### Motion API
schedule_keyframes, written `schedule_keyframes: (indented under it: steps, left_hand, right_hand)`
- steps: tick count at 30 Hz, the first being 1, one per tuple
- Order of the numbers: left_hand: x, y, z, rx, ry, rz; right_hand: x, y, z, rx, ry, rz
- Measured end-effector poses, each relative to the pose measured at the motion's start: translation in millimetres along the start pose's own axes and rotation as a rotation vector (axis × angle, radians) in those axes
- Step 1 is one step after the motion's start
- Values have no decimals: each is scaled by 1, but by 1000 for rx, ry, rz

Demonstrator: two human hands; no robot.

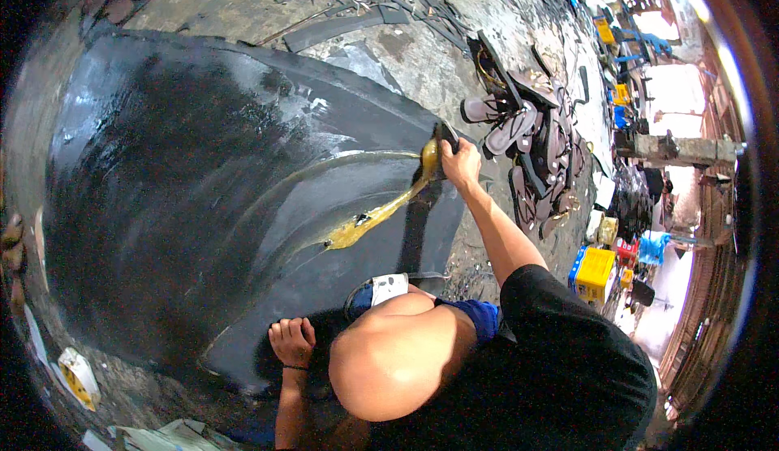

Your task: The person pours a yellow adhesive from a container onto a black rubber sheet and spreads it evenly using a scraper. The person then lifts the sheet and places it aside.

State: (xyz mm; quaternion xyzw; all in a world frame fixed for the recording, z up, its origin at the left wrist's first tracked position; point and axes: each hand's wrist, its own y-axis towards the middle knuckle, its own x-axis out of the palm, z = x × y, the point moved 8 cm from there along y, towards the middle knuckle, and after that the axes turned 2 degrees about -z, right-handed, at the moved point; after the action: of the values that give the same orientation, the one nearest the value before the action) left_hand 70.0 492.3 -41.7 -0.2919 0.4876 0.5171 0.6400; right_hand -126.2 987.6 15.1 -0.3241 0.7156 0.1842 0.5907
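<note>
A large black sheet [187, 183] lies on the ground before me. My right hand [461, 163] grips a dark flat spreader [446, 135] on edge at the sheet's right side. Thick yellow glue [365, 225] runs in a ridge from the spreader toward the sheet's middle, and a thin curved line of it trails off leftward. Resting on the near part of the sheet is my left hand [292, 342], its fingers curled together with nothing visible in them. A dark band circles that wrist. My bare knee stands between the two arms.
Several grey-and-black sandals [511, 126] lie piled beyond my right hand. Dark offcut strips [345, 29] litter the ground past the sheet's far edge. A white container with yellow residue [79, 378] sits at the near left. Off to the right stands a yellow-and-blue box [595, 274].
</note>
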Motion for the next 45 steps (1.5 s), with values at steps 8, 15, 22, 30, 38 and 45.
schedule_keyframes:
  steps: [8, 15, 22, 30, 38, 45]
  left_hand:
    - [0, 3, 1, -8, -37, -29]
    - [-8, 11, 2, -17, -51, -23]
    - [-11, 8, 0, -28, -65, -10]
    - [-5, 6, 0, -52, -55, -28]
    - [6, -4, -1, -15, -8, -62]
    - [14, -11, -11, -32, -22, -120]
  right_hand:
    - [29, -6, -104, -65, 4, -23]
    - [54, -18, -226, -292, 82, 18]
    - [86, -30, -383, -566, 62, -164]
    - [80, -58, -321, -1828, -354, -552]
    - [13, -2, -54, -1598, -559, -641]
    - [-23, 30, 50, -664, -351, -634]
